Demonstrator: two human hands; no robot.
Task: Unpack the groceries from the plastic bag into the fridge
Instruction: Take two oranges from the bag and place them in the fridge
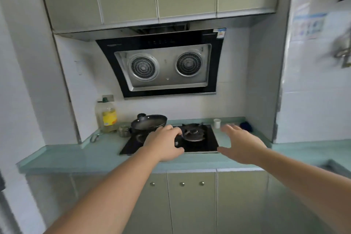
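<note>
Both my arms reach forward over a green kitchen counter [79, 156]. My left hand [164, 143] hovers above the black gas hob [199, 145], its fingers loosely curled, and it holds nothing. My right hand [242, 145] is held out beside the hob with its fingers spread and straight, also holding nothing. No plastic bag, groceries or fridge are in view.
A lidded black pan [149, 122] sits on the left burner. A large oil bottle [106, 115] and a small jar [123, 130] stand at the back left. A white cup [217, 123] stands at the back right. A range hood [165, 64] and wall cupboards hang above. A sink edge [340, 170] shows at right.
</note>
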